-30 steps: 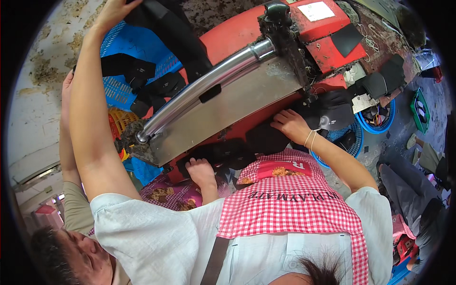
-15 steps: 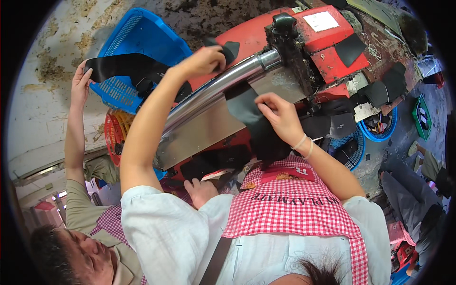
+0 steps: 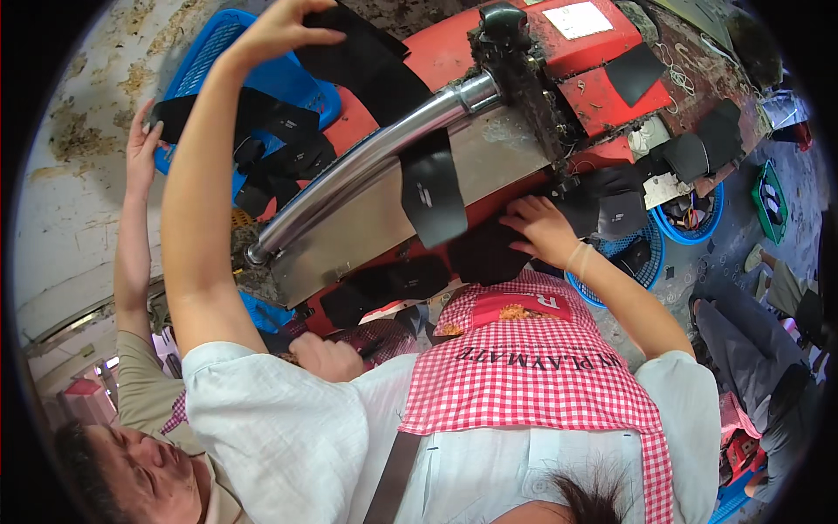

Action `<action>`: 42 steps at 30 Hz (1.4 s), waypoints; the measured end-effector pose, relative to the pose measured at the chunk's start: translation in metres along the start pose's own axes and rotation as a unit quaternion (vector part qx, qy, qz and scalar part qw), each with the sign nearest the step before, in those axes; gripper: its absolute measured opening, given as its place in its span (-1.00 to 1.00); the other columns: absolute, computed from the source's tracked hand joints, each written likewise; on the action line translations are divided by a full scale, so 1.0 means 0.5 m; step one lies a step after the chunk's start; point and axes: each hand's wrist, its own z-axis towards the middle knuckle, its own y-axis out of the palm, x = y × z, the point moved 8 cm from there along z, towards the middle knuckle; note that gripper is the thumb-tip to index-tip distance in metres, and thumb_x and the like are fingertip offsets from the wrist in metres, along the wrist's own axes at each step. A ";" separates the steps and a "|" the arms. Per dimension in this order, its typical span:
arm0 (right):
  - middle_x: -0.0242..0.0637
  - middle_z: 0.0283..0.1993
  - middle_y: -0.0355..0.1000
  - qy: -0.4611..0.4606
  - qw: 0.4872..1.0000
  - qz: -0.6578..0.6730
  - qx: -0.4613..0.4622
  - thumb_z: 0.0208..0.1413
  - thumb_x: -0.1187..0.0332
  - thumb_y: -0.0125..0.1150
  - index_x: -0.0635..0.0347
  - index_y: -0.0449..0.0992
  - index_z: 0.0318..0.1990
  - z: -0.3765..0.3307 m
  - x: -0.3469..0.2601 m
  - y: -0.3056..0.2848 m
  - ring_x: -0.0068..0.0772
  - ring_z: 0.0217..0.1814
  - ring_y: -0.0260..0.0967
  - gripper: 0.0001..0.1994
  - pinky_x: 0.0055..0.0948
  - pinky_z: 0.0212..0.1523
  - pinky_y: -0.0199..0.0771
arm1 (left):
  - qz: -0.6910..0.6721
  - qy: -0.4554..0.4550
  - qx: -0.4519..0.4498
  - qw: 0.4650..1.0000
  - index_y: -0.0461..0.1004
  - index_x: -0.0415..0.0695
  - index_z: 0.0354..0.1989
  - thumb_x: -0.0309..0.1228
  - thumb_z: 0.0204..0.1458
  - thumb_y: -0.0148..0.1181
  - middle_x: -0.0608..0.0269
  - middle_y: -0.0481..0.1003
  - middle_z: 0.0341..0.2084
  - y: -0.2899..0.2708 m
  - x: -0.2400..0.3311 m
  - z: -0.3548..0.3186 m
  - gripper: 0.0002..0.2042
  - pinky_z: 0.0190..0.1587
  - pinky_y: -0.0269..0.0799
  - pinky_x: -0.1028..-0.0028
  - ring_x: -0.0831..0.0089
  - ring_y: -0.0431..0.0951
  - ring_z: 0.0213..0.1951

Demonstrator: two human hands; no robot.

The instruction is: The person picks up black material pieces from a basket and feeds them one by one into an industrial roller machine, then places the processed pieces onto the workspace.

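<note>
Okay, your wide black strip slants down behind the shiny bar, your smooth black piece pokes out in front, and your dark pile sits nearer you.

"What lies around the left hand's grip?"

"Its strip slants right and nearer, to the roller. A basket sits partly under the forearm."

"And past the roller?"

"A flat piece on the plate. Farther right, the right hand touches another piece, left of a bundle."

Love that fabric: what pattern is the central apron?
Apron: mostly red-and-white checked; best in head view.
</note>
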 end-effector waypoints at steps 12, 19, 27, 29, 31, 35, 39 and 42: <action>-0.38 -0.30 0.31 -0.078 0.992 -0.080 -0.059 -0.27 0.36 0.13 0.04 0.47 -0.30 -0.010 -0.007 0.057 -0.36 -0.09 0.23 -0.75 -0.38 -0.01 0.19 | 0.431 0.028 0.259 0.864 0.41 -0.11 -0.26 -0.58 -0.25 0.10 0.09 0.48 -0.42 -0.197 0.120 -0.052 -0.72 -0.31 0.39 0.35 0.19 0.47 -0.38; -0.41 -0.21 0.39 -0.131 0.989 -0.054 0.041 -0.24 0.38 0.13 0.03 0.45 -0.29 -0.024 -0.012 -0.025 -0.41 -0.17 0.31 -0.76 -0.36 -0.10 0.26 | 0.194 0.106 0.094 0.971 0.44 -0.03 -0.29 -0.60 -0.17 0.02 0.17 0.42 -0.35 0.170 0.030 0.008 -0.76 -0.18 0.36 0.34 0.19 0.42 -0.22; -0.15 -0.40 0.41 0.180 0.897 0.362 0.179 -0.03 0.52 0.10 0.30 0.33 -0.20 0.073 -0.043 -0.131 -0.23 -0.41 0.44 -0.79 -0.43 -0.41 0.39 | -0.057 -0.021 -0.058 0.996 0.42 -0.25 -0.43 -0.60 -0.14 0.02 0.21 0.46 -0.47 0.279 -0.011 -0.036 -0.91 -0.13 0.30 0.41 0.38 0.43 -0.31; -0.12 -0.39 0.42 0.218 0.878 0.389 0.175 -0.03 0.51 0.12 0.29 0.30 -0.16 0.115 -0.030 -0.105 -0.32 -0.40 0.45 -0.75 -0.50 -0.39 0.39 | -0.068 -0.004 -0.083 0.994 0.43 -0.27 -0.41 -0.51 -0.09 0.02 0.22 0.47 -0.42 0.291 -0.026 -0.041 -0.89 0.08 0.16 0.44 0.44 0.42 -0.23; -0.14 -0.38 0.43 0.237 0.846 0.436 0.196 -0.04 0.50 0.14 0.30 0.27 -0.11 0.151 -0.032 -0.098 -0.39 -0.40 0.44 -0.69 -0.53 -0.39 0.39 | -0.100 0.007 -0.093 0.991 0.43 -0.27 -0.38 -0.35 -0.02 0.02 0.20 0.46 -0.37 0.307 -0.009 -0.044 -0.79 0.19 -0.01 0.46 0.46 0.39 -0.15; -0.24 -0.34 0.45 0.214 0.770 0.575 0.172 -0.05 0.50 0.17 0.32 0.17 0.07 0.102 -0.053 -0.073 -0.56 -0.38 0.39 -0.51 -0.62 -0.36 0.39 | -0.108 -0.054 -0.052 0.991 0.45 -0.26 -0.41 -0.18 -0.11 0.19 0.26 0.39 -0.52 0.289 -0.025 -0.041 -0.67 -0.32 0.27 0.54 0.54 0.36 -0.37; -0.27 -0.38 0.45 0.303 0.815 0.491 0.044 -0.08 0.50 0.17 0.27 0.42 -0.15 -0.041 0.018 -0.030 -0.55 -0.35 0.42 -0.73 -0.55 -0.32 0.44 | -0.067 0.015 0.056 0.996 0.39 -0.20 -0.52 -0.36 -0.12 0.21 0.46 0.35 -0.59 0.149 -0.032 -0.025 -0.82 -0.39 0.20 0.64 0.70 0.28 -0.44; -0.29 -0.36 0.41 0.204 0.959 0.195 0.031 -0.16 0.43 0.21 0.20 0.47 -0.23 -0.050 0.052 -0.026 -0.38 -0.30 0.39 -0.74 -0.40 -0.26 0.40 | 0.009 0.003 0.049 0.999 0.36 -0.20 -0.53 -0.42 -0.08 0.16 0.47 0.28 -0.58 0.043 -0.014 -0.016 -0.86 -0.40 0.16 0.66 0.72 0.24 -0.42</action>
